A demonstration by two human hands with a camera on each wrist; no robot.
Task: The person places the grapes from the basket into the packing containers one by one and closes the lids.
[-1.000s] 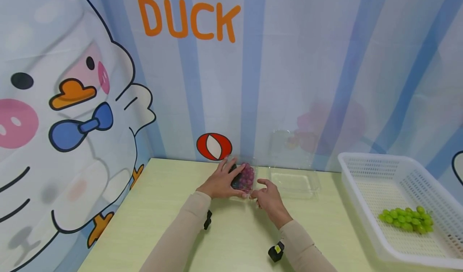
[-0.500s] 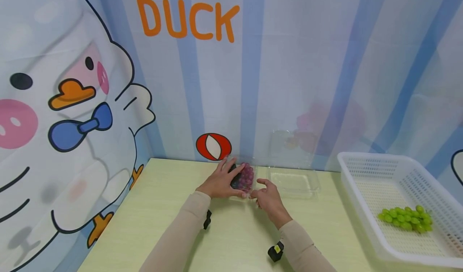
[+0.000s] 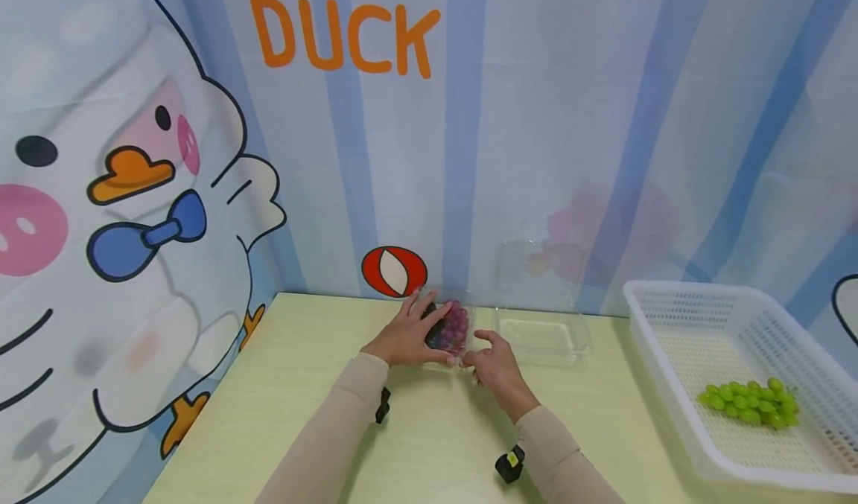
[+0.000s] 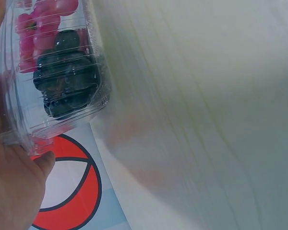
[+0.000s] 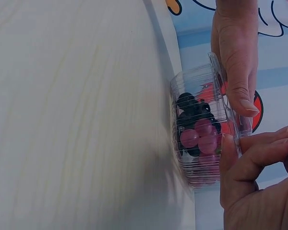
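A clear plastic clamshell box (image 5: 189,79) sits near the table's back edge with its lid down. Inside lie red grapes (image 3: 457,325) beside dark, nearly black grapes (image 4: 67,79). My left hand (image 3: 405,338) rests over the lid with fingers spread, its thumb along the near side. At the box's near right corner, my right hand (image 3: 497,374) pinches the rim between thumb and index finger, as the right wrist view shows. The left wrist view catches only part of the left hand (image 4: 17,187) beside the box.
To the right, a second clear clamshell (image 3: 543,336) stands with its lid raised against the printed curtain (image 3: 516,117). Farther right, a white perforated basket (image 3: 670,415) holds a bunch of green grapes (image 3: 751,403). The pale table (image 3: 429,444) ends at the curtain.
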